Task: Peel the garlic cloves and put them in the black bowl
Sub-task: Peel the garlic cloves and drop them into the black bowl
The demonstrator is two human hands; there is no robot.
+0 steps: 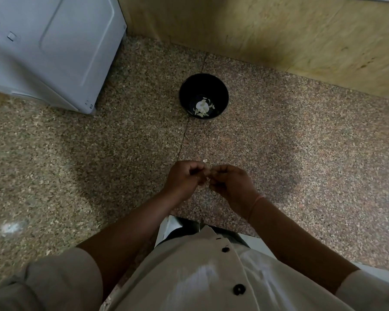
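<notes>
Our white shirt (189, 277) sits lowest, and beyond it our left hand (184, 176) and right hand (231, 182) pinch one garlic clove (208, 176) together, black bowl (202, 84) at twelve o'clock.

The person is wearing a cream-white button-front shirt (200, 277) with short sleeves (61, 272) that are ending near the elbows. Round black buttons (239, 289) are running down its front. A thin orange thread band (255, 205) is circling the wrist of the right hand (231, 182).
</notes>
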